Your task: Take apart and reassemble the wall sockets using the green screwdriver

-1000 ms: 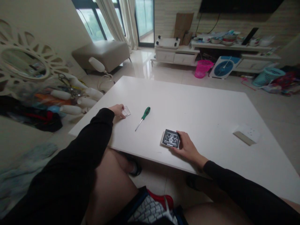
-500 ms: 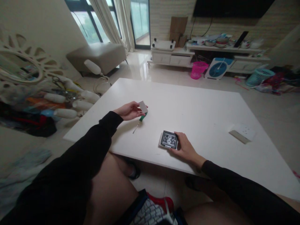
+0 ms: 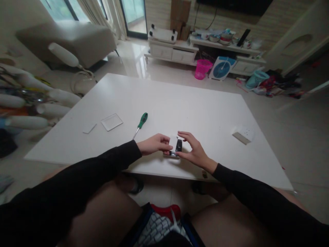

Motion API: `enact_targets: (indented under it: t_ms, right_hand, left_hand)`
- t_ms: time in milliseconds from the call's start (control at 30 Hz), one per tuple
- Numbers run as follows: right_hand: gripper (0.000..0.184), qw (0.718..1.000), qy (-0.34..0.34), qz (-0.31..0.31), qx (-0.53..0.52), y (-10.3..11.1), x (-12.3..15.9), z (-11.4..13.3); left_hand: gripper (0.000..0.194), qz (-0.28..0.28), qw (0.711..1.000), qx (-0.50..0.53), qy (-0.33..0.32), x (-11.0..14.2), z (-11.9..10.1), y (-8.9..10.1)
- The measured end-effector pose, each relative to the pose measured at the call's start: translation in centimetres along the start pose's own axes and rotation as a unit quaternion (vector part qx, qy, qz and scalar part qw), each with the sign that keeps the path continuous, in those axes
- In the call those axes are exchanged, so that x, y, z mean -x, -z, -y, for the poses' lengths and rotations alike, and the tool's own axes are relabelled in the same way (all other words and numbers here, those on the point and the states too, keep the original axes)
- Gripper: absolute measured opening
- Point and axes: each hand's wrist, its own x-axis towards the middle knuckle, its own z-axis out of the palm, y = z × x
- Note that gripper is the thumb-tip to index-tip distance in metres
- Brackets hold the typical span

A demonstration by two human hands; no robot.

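My left hand [image 3: 157, 144] is closed with thumb and fingers on a white switch button plate [image 3: 173, 142]. The plate lies over the left part of a wall switch [image 3: 179, 146], whose black inner half shows on the right. My right hand [image 3: 195, 151] spans the switch from the other side, thumb at its near edge and fingers at its far edge. Whether the plate is seated or only resting there I cannot tell. Beyond my left hand lies a green-handled screwdriver [image 3: 143, 120], its shaft pointing toward me.
To the left on the white table [image 3: 205, 106] lie a clear-looking square frame [image 3: 112, 122] and a thin white plate [image 3: 89, 129]. A white socket block [image 3: 243, 134] sits at the right. White lamp arms [image 3: 64, 55] stick out beside the table's left edge.
My left hand has carried the white plate rightward from beside the screwdriver to the switch. My right-hand fingers have shifted around the switch. The view has turned, showing the frame and thin plate.
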Motion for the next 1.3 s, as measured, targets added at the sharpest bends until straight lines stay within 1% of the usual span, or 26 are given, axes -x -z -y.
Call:
enact_targets:
  t_ms: [33,100,167,233,267,333,400,433,500,533,567,633,733,933,1100,1133,1200,1300]
  right_hand:
    - [0.065,1.000,0.009,0.007,0.000,0.0,0.0,0.4]
    - [0.060,1.000,0.019,0.019,0.003,0.0,0.2,0.9]
    - [0.057,0.999,0.022,0.025,0.010,0.1,0.3,1.2]
    - [0.054,0.999,0.016,0.022,0.023,0.4,0.2,1.1]
    - [0.051,1.000,0.007,0.010,0.028,0.6,0.1,0.9]
    - [0.047,0.998,-0.031,-0.039,0.031,1.0,-0.2,0.1]
    - [0.045,0.990,-0.090,-0.104,0.020,1.5,-0.6,-0.9]
    - [0.045,0.984,-0.121,-0.133,0.011,1.7,-0.7,-1.5]
    - [0.044,0.970,-0.172,-0.172,-0.013,1.9,-0.9,-2.5]
    - [0.043,0.965,-0.187,-0.183,-0.024,2.0,-0.9,-2.8]
    - [0.042,0.961,-0.197,-0.189,-0.034,2.0,-1.0,-3.1]
    - [0.042,0.957,-0.206,-0.197,-0.048,2.0,-1.0,-3.2]
    - [0.042,0.957,-0.203,-0.202,-0.048,2.1,-1.0,-2.8]
    - [0.038,0.960,-0.177,-0.213,-0.026,2.5,-0.9,-2.2]
    - [0.036,0.963,-0.166,-0.209,-0.017,2.6,-0.7,-2.3]
    - [0.036,0.967,-0.161,-0.199,-0.013,2.6,-0.6,-2.3]
    - [0.036,0.978,-0.135,-0.158,0.001,2.5,-0.5,-2.2]
    - [0.037,0.995,-0.051,-0.077,0.030,2.2,-0.2,-2.1]
  left_hand:
    - [0.040,0.004,1.000,-0.007,-0.001,0.1,0.2,-0.6]
    - [0.041,-0.006,1.000,-0.010,-0.004,0.2,0.4,-1.6]
    - [0.041,-0.013,1.000,-0.010,-0.003,0.1,0.5,-2.2]
    - [0.040,-0.006,1.000,-0.022,-0.006,0.0,0.3,-2.2]
    - [0.040,-0.014,0.999,-0.038,-0.016,0.0,0.2,-1.9]
    - [0.046,-0.072,0.990,-0.106,-0.057,-0.1,-0.2,-0.9]
    - [0.062,-0.144,0.960,-0.217,-0.100,-0.2,-0.4,0.3]
    - [0.072,-0.156,0.942,-0.279,-0.106,-0.2,-0.2,0.9]
    - [0.088,-0.146,0.909,-0.380,-0.092,-0.4,0.4,1.7]
    - [0.092,-0.134,0.895,-0.416,-0.083,-0.5,0.9,1.9]
    - [0.092,-0.125,0.884,-0.443,-0.079,-0.6,1.3,2.0]
    - [0.086,-0.110,0.868,-0.478,-0.078,-0.9,1.9,2.0]
    - [0.077,-0.097,0.855,-0.502,-0.087,-1.1,1.9,1.6]
    - [0.065,-0.093,0.828,-0.536,-0.134,-0.7,0.5,0.4]
    - [0.063,-0.095,0.826,-0.539,-0.132,-0.5,0.6,0.2]
    - [0.064,-0.095,0.827,-0.539,-0.129,-0.6,0.8,0.3]
    - [0.068,-0.096,0.829,-0.538,-0.122,-0.9,1.2,0.7]
    - [0.076,-0.092,0.836,-0.529,-0.113,-1.3,1.8,1.3]
